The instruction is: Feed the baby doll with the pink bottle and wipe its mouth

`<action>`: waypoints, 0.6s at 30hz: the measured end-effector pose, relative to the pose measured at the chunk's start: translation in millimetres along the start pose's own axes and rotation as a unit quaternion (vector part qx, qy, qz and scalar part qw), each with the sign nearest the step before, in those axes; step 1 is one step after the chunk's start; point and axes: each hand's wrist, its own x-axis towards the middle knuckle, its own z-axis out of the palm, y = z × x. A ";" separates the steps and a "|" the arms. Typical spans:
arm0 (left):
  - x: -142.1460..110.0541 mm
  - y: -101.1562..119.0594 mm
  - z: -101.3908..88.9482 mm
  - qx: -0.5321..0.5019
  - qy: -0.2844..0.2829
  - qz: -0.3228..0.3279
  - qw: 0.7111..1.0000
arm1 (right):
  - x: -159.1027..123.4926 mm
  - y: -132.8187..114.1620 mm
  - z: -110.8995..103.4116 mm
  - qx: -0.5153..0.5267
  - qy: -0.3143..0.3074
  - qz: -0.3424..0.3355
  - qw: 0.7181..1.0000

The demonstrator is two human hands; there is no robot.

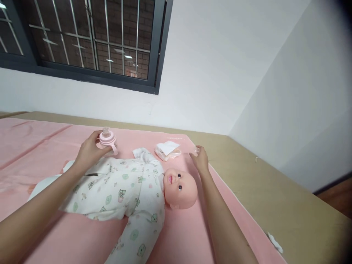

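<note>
My left hand (92,148) is closed round a pink baby bottle (107,137) with a side handle and a see-through spout on top. The bottle is upright on the far side of the doll's body. My right hand (200,159), beyond the doll's head, pinches a small transparent piece (196,150) that looks like a bottle cap. Between my arms a baby doll (180,189) lies on its back, head to the right. It wears a white printed outfit (115,190) with green and brown bear figures. My left forearm crosses over its legs.
A pink sheet (181,234) covers much of the wooden surface (247,176). A plastic packet with white paper (167,148) lies between my hands. Near the right edge is a small white item (275,242). Behind are a white wall (200,73) and a barred window (90,40).
</note>
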 end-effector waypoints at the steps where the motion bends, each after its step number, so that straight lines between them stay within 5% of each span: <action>1: 2.2 -4.2 0.9 0.007 0.000 -0.002 1.000 | -2.6 5.5 4.1 -0.026 -0.009 0.009 1.000; 9: 12.2 -31.5 6.6 -0.004 -0.032 -0.026 0.999 | -15.8 16.1 25.4 -0.106 -0.088 0.023 0.990; 18: 18.0 -38.0 -0.3 0.042 -0.030 -0.085 0.995 | -9.0 41.7 32.2 0.020 -0.028 0.018 0.999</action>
